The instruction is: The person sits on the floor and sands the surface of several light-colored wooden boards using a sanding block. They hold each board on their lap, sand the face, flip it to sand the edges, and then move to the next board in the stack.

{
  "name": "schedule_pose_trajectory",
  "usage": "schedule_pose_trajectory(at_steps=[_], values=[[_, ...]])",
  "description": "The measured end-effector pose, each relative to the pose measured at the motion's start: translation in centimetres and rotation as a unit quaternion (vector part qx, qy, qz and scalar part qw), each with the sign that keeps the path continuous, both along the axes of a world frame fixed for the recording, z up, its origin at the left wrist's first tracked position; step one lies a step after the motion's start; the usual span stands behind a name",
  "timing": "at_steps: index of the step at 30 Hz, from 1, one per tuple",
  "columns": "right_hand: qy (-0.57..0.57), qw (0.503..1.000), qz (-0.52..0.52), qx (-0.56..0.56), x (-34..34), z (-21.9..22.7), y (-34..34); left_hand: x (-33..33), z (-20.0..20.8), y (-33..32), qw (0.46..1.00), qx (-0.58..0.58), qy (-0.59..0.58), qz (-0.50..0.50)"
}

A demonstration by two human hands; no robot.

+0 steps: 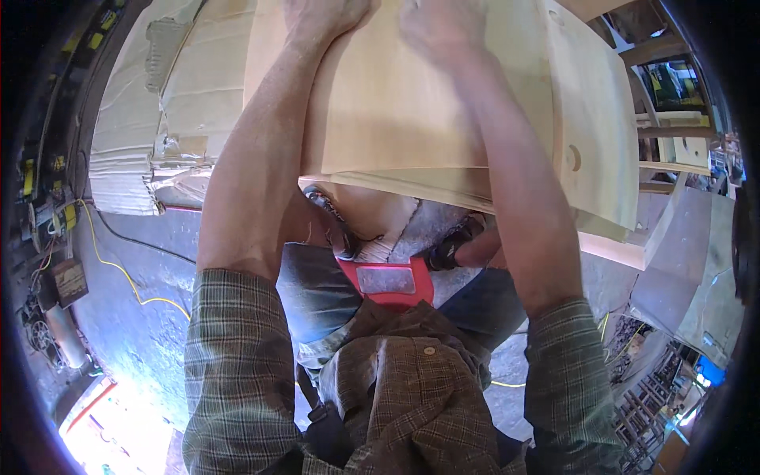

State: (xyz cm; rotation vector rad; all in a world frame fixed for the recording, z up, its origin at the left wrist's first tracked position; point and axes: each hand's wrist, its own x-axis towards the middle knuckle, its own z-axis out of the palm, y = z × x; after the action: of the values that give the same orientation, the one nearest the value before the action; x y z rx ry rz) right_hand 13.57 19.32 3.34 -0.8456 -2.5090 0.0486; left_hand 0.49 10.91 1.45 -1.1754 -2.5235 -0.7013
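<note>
Both my arms reach forward over a pale wooden panel that lies in front of me. My left hand rests at the panel's left side, near the upper edge of the view. Its fingers are cut off by that edge. My right hand is over the panel a short way to the right, smeared by motion, and its fingers cannot be made out. Whether either hand holds something is hidden. Beside the panel on the right lies another wooden board with a curved notch near its near end.
Worn cardboard covers the surface at left. Below the panel are my knees and a red stool seat with a pale rectangle. A yellow cord runs over the floor at left. Wooden frames stand at far right.
</note>
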Motion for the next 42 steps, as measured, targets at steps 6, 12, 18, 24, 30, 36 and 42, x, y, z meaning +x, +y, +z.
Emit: schedule_pose_trajectory(at_steps=[6,12,18,24,30,36,42], values=[[-0.046,0.991,0.123,-0.014,15.2,2.1,-10.9,-0.1,-0.8,-0.1,0.999,0.035,0.013,0.026],[-0.035,0.993,0.103,-0.033,14.8,2.1,-11.5,-0.5,-2.5,0.3,0.995,0.045,0.069,0.056],[-0.118,0.983,-0.014,-0.142,0.1,3.2,1.1,0.7,0.3,0.0,1.000,-0.006,0.012,0.011],[-0.113,0.988,0.088,-0.063,8.8,1.7,-4.8,0.3,0.0,-0.5,1.000,0.001,0.029,0.010],[-0.175,0.952,0.209,-0.140,23.4,4.6,-14.9,-0.1,0.0,-0.4,0.993,-0.052,0.100,0.020],[0.019,0.985,0.100,-0.140,30.3,7.2,-14.7,1.7,-1.6,-6.8,0.995,0.074,0.035,-0.050],[0.242,0.785,0.081,-0.565,31.1,4.9,-15.2,13.7,2.8,-18.2,0.991,0.019,0.028,-0.132]])
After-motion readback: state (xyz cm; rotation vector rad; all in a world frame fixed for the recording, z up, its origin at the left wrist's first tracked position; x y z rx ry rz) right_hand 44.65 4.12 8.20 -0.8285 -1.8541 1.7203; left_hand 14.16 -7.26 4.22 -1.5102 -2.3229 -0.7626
